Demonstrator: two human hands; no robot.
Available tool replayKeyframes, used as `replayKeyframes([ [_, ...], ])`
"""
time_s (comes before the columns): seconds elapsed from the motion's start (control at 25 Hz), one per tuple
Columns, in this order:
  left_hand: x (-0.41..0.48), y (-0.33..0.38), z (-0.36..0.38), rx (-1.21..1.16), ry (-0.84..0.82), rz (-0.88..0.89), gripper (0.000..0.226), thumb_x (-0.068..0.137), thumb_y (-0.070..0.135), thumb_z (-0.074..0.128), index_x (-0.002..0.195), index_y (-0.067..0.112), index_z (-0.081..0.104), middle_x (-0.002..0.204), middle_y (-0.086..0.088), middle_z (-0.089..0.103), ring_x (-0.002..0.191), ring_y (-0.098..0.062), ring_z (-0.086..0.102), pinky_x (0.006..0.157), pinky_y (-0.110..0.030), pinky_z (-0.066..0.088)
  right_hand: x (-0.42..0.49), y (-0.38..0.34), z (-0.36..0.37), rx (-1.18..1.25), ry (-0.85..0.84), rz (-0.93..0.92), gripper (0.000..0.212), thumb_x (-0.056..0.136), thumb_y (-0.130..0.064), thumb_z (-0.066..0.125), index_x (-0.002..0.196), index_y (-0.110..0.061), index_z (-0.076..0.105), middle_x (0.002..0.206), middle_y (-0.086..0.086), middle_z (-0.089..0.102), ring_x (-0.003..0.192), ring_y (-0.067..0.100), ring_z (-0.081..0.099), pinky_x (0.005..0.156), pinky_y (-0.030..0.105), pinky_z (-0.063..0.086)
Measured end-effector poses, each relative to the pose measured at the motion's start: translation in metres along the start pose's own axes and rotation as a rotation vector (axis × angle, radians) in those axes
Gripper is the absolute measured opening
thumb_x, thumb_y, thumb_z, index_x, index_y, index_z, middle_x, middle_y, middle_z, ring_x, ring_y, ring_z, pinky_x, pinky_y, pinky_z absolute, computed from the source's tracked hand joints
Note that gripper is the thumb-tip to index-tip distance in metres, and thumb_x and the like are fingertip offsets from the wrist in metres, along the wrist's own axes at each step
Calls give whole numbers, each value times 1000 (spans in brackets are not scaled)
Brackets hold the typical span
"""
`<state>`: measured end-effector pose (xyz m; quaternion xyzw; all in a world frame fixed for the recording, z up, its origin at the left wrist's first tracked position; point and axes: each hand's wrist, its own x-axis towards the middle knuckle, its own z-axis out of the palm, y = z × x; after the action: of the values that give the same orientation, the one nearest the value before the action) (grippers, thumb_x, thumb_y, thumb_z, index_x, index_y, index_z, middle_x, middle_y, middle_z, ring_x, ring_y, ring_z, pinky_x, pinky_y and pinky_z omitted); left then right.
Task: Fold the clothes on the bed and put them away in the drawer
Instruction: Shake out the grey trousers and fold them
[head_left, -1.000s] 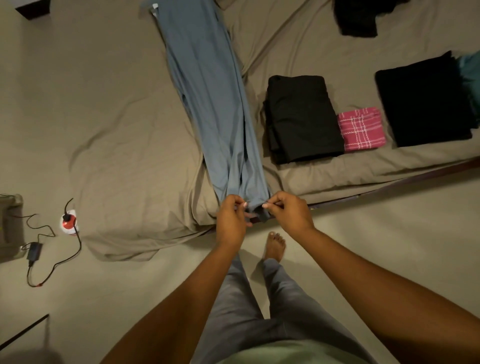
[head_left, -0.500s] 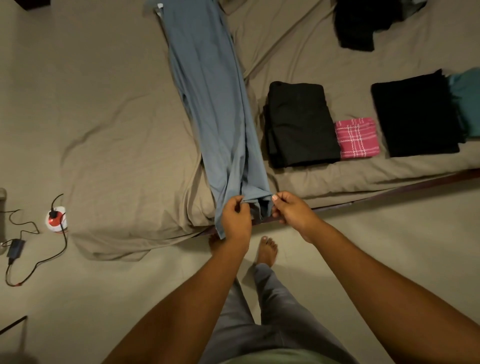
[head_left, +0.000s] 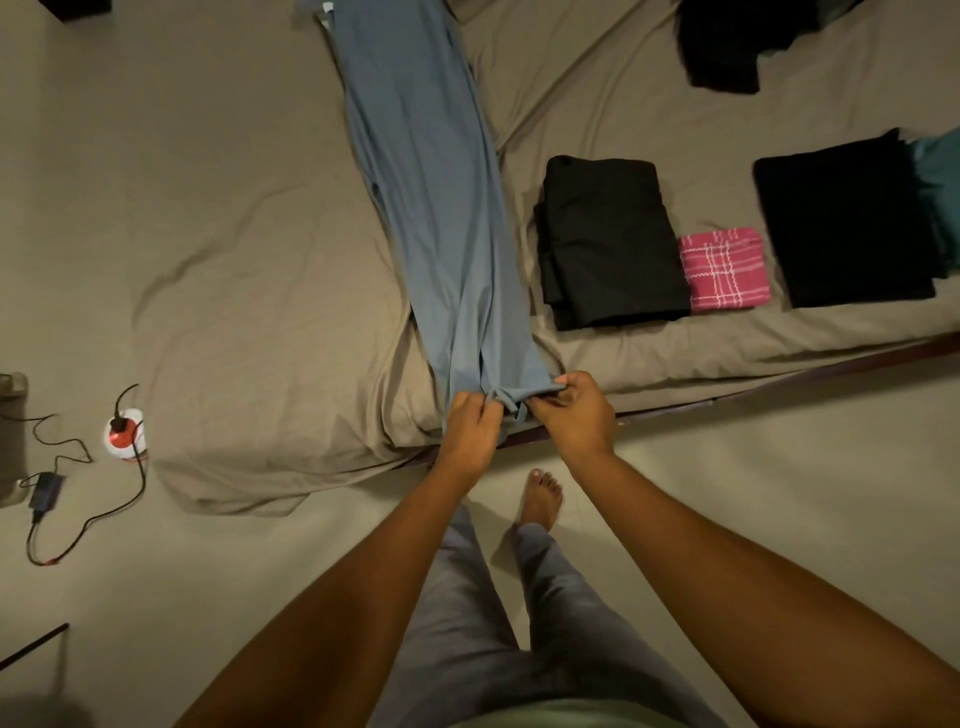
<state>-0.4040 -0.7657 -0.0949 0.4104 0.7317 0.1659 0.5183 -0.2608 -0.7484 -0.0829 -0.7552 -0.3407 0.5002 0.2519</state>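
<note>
We pinch the near hem of the blue trousers (head_left: 436, 208) at the bed (head_left: 234, 260) edge — left hand (head_left: 470, 434) and right hand (head_left: 574, 418) each gripping a corner. They stretch away up the bed — soft, light, limp, we judge, so holding both corners should keep the fold square.

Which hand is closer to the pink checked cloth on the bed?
Right. The right hand pinches the hem of the blue trousers, below and left of the pink cloth; the left hand grips the same hem farther left.
</note>
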Motion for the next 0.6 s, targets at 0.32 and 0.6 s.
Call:
replayKeyframes([
  [0.32,-19,12,8,80,335,-12,18,92,11,63,107,4,55,119,-13,45,94,-29,54,80,-31,42,0,4,-10,-348,16,-156,12,90,-15,65,82,-15,56,74,5,59,70,25,56,61,28,38],
  [0.6,-31,-2,12,-251,296,-45,14,98,10,53,96,20,63,88,-7,67,83,-28,66,82,-46,58,9,29,-38,-206,-117,-22,8,105,-22,49,111,-22,53,99,7,69,84,21,71,80,46,59],
])
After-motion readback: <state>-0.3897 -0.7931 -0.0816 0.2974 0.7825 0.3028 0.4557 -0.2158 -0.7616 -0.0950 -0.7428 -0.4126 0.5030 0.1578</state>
